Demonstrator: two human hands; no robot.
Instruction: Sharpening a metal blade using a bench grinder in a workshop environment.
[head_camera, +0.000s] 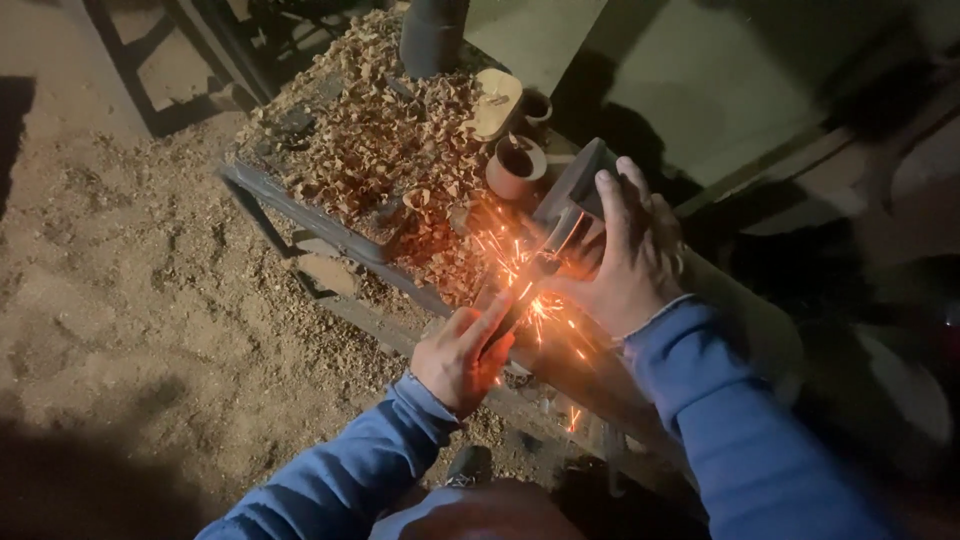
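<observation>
A dark, narrow tool (515, 310) is being pressed against a grinder (572, 215) at the near edge of the desk (300, 215); orange sparks (525, 285) are spraying from the point of contact, toward the person and downward. The left hand (462, 355) is closing around the near end of the tool, its forefinger lying along the shaft. The right hand (625, 255) is lying over the far end of the tool and over the grey housing of the grinder, fingers spread and bent; how firmly it is gripping the tool cannot be told, since the glare of the sparks is hiding the fingertips. Both hands are sitting near each other, on either side of the sparks. Both arms are wearing blue sleeves (720, 410).

Just behind the grinder a brown turned wooden cup (515, 168) is standing upright, and beyond it a pale wooden piece (495, 100) is lying beside a second, smaller cup (537, 105). A thick heap of wood shavings (380, 130) is covering the desk to the left of the cups. A dark upright post (433, 35) is rising from the far side of the heap. Sawdust is covering the floor (130, 300) to the left of the desk.
</observation>
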